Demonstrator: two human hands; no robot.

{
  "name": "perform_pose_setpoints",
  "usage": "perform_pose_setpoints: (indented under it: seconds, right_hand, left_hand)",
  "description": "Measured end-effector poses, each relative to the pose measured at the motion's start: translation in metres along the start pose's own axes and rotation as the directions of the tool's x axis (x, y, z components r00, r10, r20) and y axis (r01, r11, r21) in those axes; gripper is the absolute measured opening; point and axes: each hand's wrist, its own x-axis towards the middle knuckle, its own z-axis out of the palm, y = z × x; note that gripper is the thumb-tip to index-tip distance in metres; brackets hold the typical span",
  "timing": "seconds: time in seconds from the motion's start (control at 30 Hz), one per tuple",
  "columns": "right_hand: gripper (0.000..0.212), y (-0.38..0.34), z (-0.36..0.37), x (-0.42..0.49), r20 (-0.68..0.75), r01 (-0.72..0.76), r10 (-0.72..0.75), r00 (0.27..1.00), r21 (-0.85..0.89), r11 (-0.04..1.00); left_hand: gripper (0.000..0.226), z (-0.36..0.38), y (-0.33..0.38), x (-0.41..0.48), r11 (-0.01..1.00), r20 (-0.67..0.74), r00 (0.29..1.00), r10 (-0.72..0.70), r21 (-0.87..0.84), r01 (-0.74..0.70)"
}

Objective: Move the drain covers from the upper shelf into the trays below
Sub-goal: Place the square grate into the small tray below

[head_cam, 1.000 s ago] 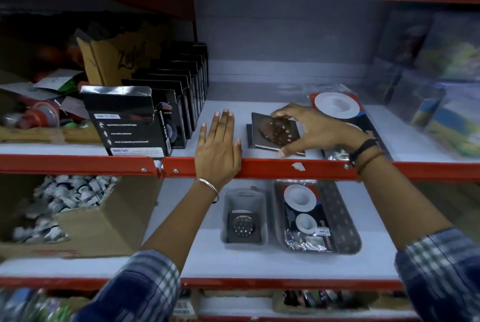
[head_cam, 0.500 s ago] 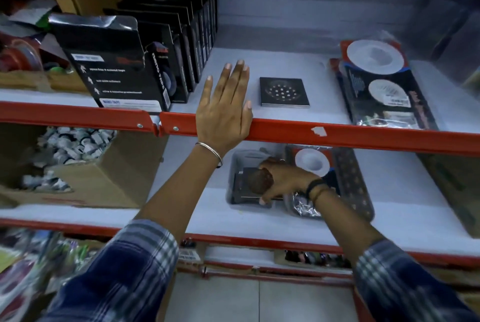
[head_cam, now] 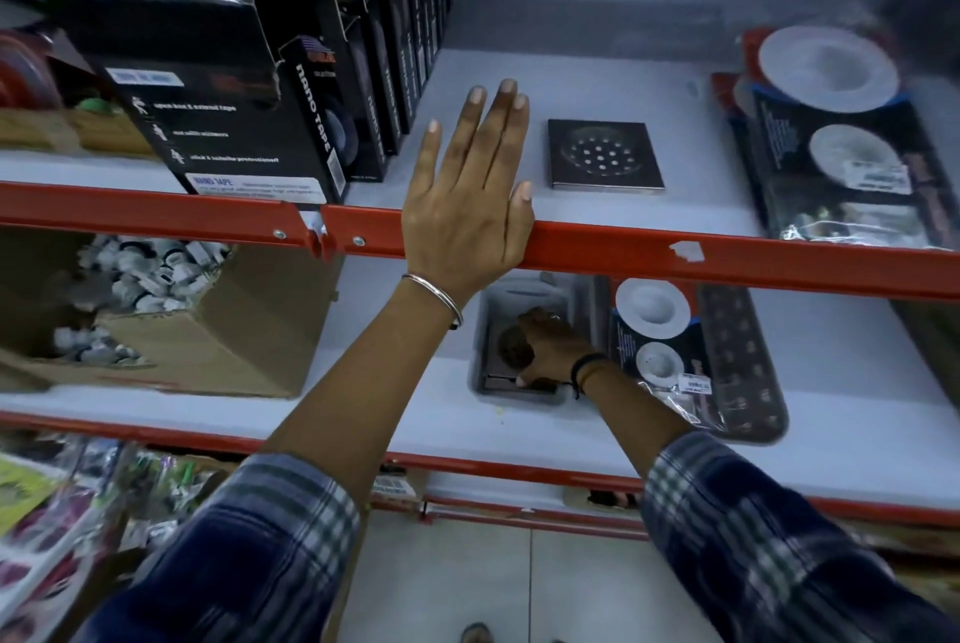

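One drain cover (head_cam: 605, 155) sits on the upper shelf (head_cam: 623, 71) now, same spot as half a second ago, just right of my left hand (head_cam: 467, 206). That hand hasn't budged: fingers spread flat, nothing in its grip, palm across the red shelf rail (head_cam: 727, 260). My right hand (head_cam: 550, 349) is still down in the grey tray (head_cam: 480, 330) on the lower shelf, fingers curled over a dark drain cover (head_cam: 514, 356) lying inside; whether the grip is clenched on it or already let go, I cannot tell. Beside that tray, touching it on the right, a dark perforated tray (head_cam: 737, 356) carries a wrapped pack with white discs (head_cam: 652, 325). Black tape boxes (head_cam: 223, 86) crowd the upper shelf to the left, and a cardboard box (head_cam: 208, 336) of small white fittings sits below. The rail hides the grey tray's far end.
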Motion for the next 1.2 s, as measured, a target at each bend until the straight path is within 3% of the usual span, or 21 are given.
perform_pose_setpoints:
  seconds: [0.17,0.4,0.5,0.6,0.67,0.8,0.9,1.07,1.2]
  right_hand:
    - [0.076,-0.017,-0.043,-0.074,-0.139,0.099,-0.081,0.987,0.124,0.987]
    - [0.064,-0.031,-0.13,-0.21,-0.159,0.219,-0.173,0.972,0.341,0.914]
    - [0.05,-0.037,-0.174,-0.228,-0.303,0.34,-0.227,0.925,0.4,0.851]
    - [0.042,-0.034,-0.209,-0.206,-0.462,0.364,-0.23,0.857,0.225,0.904]
    - [0.049,-0.03,-0.225,-0.173,-0.462,0.281,-0.21,0.862,0.09,0.956]
    - [0.089,-0.016,-0.243,-0.113,-0.171,0.03,-0.034,0.985,-0.028,0.999]
    - [0.101,-0.008,-0.261,-0.092,-0.036,-0.044,0.043,0.998,-0.03,0.999]
    - [0.094,-0.008,-0.263,-0.079,-0.119,0.007,-0.019,0.993,-0.096,0.995]
    - [0.061,-0.009,-0.257,-0.096,-0.217,0.058,-0.086,0.972,-0.132,0.99]
  left_hand:
    - [0.056,-0.005,0.003,0.0,0.999,0.044,0.999,-0.021,-0.029,0.022]
    - [0.058,-0.016,0.008,0.001,0.993,0.136,0.988,-0.079,-0.072,0.09]
    - [0.059,-0.021,0.01,0.0,0.991,0.177,0.98,-0.09,-0.086,0.107]
    - [0.059,-0.024,0.01,0.001,0.989,0.205,0.975,-0.081,-0.103,0.104]
    - [0.058,-0.024,0.01,0.001,0.989,0.21,0.975,-0.078,-0.106,0.102]
    - [0.058,-0.022,0.008,0.002,0.99,0.201,0.977,-0.067,-0.107,0.09]
    - [0.058,-0.018,0.007,0.003,0.993,0.179,0.982,-0.053,-0.091,0.07]
    - [0.059,-0.013,0.005,0.002,0.996,0.149,0.988,-0.044,-0.068,0.055]
    - [0.059,-0.014,0.005,0.001,0.996,0.147,0.988,-0.051,-0.071,0.062]
